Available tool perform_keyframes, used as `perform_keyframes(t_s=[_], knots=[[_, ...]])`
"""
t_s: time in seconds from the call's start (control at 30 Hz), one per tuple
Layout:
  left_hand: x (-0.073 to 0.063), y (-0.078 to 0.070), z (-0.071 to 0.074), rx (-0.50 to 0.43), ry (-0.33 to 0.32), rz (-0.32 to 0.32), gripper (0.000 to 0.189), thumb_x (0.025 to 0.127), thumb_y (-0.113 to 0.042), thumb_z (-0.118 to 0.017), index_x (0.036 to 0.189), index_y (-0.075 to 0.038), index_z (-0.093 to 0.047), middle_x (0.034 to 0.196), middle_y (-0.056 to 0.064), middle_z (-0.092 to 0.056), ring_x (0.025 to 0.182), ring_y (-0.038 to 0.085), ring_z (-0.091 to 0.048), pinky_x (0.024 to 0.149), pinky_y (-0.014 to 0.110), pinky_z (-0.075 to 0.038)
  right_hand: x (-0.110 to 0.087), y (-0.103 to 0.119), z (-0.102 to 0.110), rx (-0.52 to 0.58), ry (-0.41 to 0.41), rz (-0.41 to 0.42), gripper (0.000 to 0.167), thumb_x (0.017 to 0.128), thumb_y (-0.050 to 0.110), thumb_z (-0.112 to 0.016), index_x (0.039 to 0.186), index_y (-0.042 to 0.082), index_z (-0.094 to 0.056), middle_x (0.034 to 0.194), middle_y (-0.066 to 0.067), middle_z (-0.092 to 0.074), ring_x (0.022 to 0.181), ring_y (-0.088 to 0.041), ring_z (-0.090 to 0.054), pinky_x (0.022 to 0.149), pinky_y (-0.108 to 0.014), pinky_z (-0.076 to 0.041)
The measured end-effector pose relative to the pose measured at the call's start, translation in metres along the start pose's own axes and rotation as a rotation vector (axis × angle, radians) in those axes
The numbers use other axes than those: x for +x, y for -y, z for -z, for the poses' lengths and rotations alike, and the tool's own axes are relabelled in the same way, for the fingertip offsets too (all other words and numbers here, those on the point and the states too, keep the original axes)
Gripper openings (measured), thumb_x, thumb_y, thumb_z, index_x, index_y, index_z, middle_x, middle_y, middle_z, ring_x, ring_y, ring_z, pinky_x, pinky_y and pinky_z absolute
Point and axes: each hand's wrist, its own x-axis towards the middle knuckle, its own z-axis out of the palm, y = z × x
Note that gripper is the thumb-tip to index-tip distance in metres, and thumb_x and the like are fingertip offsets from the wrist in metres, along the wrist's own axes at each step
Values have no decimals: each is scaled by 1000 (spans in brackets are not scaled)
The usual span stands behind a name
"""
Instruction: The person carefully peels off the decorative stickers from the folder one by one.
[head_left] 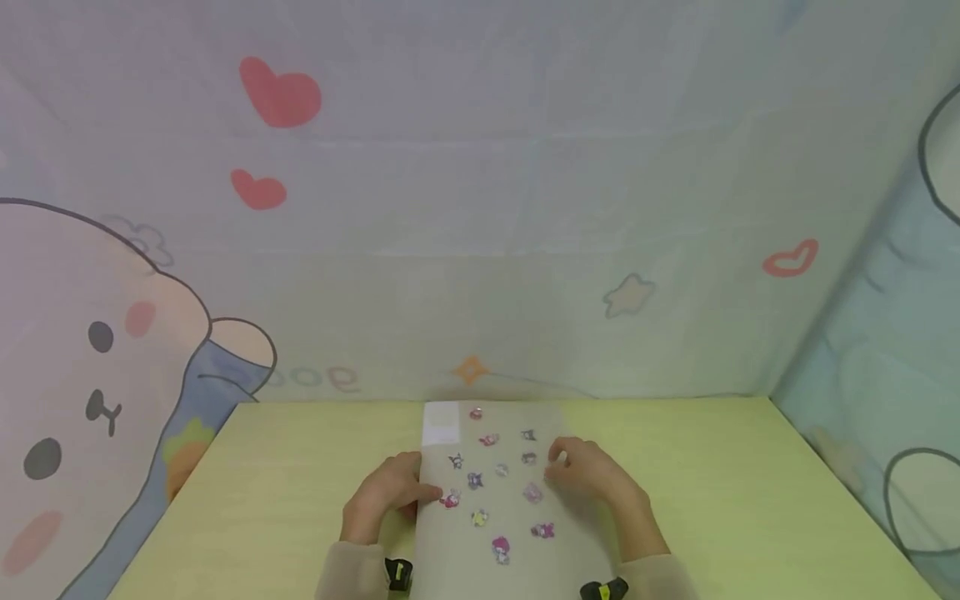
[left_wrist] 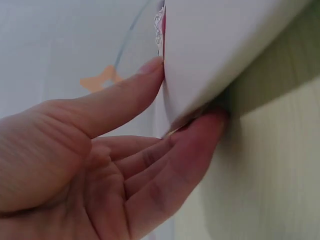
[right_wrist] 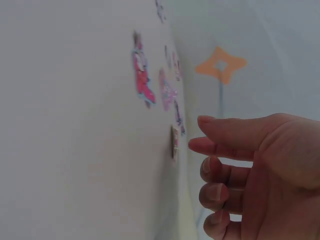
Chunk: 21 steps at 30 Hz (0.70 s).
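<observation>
A large white sheet (head_left: 517, 575) lies lengthwise on the table, dotted with several small cartoon stickers (head_left: 501, 550). My left hand (head_left: 393, 487) holds its left edge. In the left wrist view the thumb (left_wrist: 127, 97) presses on the stickered face while the fingers (left_wrist: 175, 175) are tucked under the edge. Over by the right edge is my right hand (head_left: 592, 475), fingers loosely bent and holding nothing. From the right wrist view, its fingertips (right_wrist: 209, 167) are close to a small raised sticker (right_wrist: 175, 142), with thumb and index finger near each other.
A brighter white rectangle (head_left: 441, 423) sits at the sheet's far left corner. The pale yellow table (head_left: 285, 492) extends to both sides. Behind it hangs a printed cloth backdrop (head_left: 480, 208) with hearts and a cartoon bear; another cloth (head_left: 885, 350) borders the right side.
</observation>
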Motion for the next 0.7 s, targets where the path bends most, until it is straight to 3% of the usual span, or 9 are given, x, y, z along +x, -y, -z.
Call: perform_keyframes(t_s=[0.2,0.43,0.7], knots=[[-2,3,1,-45,28,8,25,86,-11,-75,97,-1,-55,74,10,-61,55,21,-64,56,33,-53,3,0,-6,-63,0,12,13,90,13,-69,98,6,-61,90,-7,-63,82,-22,-59,71,-42,-51],[0,6,1,-46,26,-2,25,87,-10,-74,99,-1,-54,74,9,-61,54,20,-64,55,32,-54,7,1,-12,-96,-55,107,10,86,5,-70,89,7,-62,87,-4,-60,83,-22,-58,79,-44,-50],[0,5,0,-51,22,4,26,86,-9,-75,100,0,-55,74,9,-60,54,20,-64,56,32,-53,9,1,-16,-97,-81,97,11,83,1,-70,90,5,-63,92,-6,-61,91,-28,-60,87,-48,-49]])
